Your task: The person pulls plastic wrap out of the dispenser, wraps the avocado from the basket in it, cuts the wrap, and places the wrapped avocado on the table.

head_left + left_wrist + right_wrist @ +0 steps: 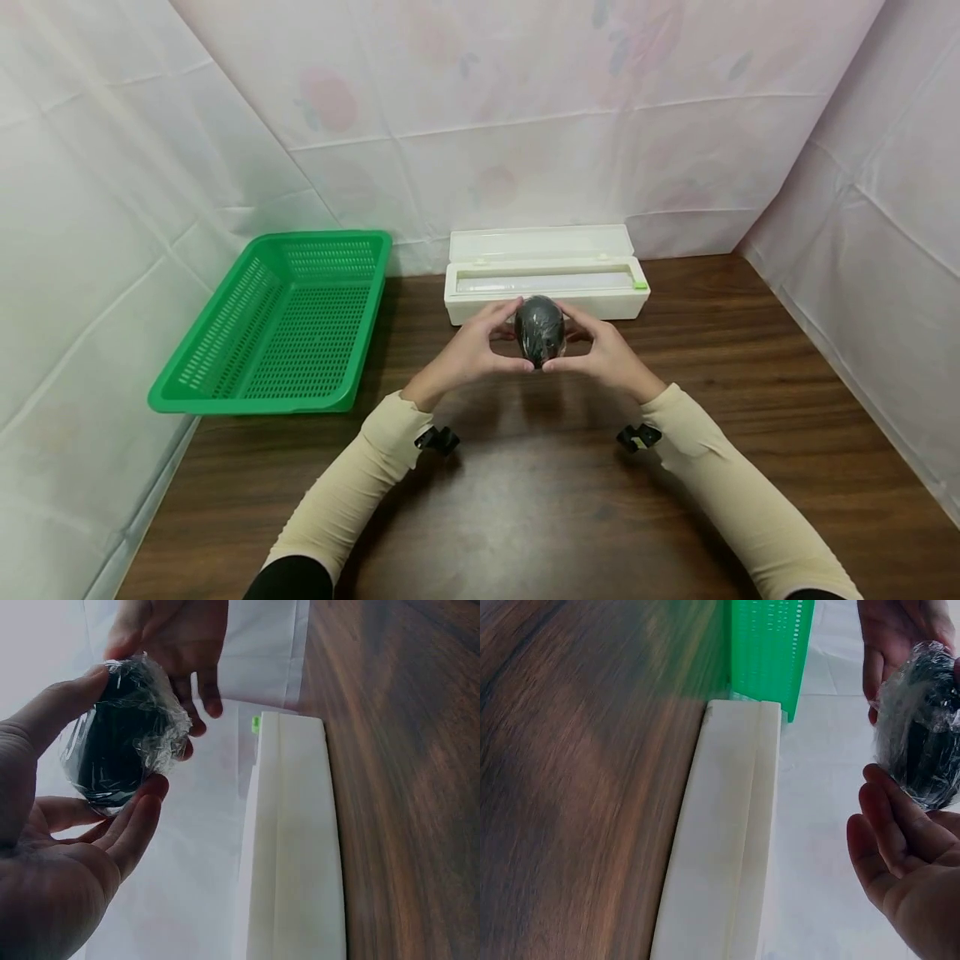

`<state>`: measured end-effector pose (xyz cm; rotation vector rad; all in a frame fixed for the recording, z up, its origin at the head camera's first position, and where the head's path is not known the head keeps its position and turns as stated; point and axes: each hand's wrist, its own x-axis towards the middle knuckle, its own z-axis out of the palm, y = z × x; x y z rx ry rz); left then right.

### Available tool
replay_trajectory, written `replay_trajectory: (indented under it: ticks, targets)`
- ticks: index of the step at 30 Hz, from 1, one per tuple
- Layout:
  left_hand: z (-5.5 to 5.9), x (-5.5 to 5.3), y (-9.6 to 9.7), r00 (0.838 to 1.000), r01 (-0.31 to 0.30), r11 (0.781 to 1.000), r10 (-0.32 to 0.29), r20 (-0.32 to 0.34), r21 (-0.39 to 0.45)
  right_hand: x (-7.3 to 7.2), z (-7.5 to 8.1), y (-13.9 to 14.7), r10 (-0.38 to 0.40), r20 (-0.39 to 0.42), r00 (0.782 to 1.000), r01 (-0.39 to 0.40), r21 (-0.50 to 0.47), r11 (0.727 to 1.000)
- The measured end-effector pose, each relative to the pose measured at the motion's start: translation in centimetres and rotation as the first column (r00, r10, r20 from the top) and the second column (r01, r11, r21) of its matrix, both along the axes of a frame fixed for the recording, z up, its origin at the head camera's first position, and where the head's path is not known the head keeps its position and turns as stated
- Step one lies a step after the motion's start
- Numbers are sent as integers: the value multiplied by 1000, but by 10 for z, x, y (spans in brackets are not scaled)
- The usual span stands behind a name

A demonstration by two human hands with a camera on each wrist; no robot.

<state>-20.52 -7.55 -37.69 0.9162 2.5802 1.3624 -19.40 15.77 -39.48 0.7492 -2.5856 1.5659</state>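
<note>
Between both hands, raised above the table, is a dark egg-shaped thing [540,327] wrapped in clear cling film [160,742]. My left hand [480,343] holds its left side, thumb and fingertips curved around it. From the other side my right hand [609,354] grips it the same way. In the left wrist view the film looks crinkled and bunched on the side towards the right hand. The right wrist view shows the wrapped thing [922,742] partly cut off by the frame edge. Just behind the hands stands a white cling film dispenser box [468,312], its lid raised.
A green slotted plastic basket [247,407] stands on the left of the brown wooden table [750,417]. The dispenser has a green slider [640,285] at its right end. Pale patterned cloth [480,150] hangs along the back and both sides.
</note>
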Motion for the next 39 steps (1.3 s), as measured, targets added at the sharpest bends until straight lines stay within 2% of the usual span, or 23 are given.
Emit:
replay_trajectory:
  ticks: [8, 13, 19, 27, 39]
  targets:
    - [-3, -1, 2, 998, 63, 998, -63, -9, 8, 1, -1, 0, 2, 37, 999, -1, -25, 1000]
    - [-1, 0, 0, 997, 39, 999, -41, -59, -31, 0, 2, -1, 16, 68, 998, -11, -70, 998]
    - [2, 0, 0, 995, 58, 998, -59, -80, -7, 1, 4, 2, 9, 102, 995, 3, -119, 993]
    - [2, 2, 0, 987, -16, 995, -1, -162, -100, 2, 3, 2, 8, 118, 993, 4, -106, 994]
    - [-2, 2, 3, 979, 3, 993, -26, -201, -116, 2, 5, -2, 31, 189, 982, -9, -113, 994]
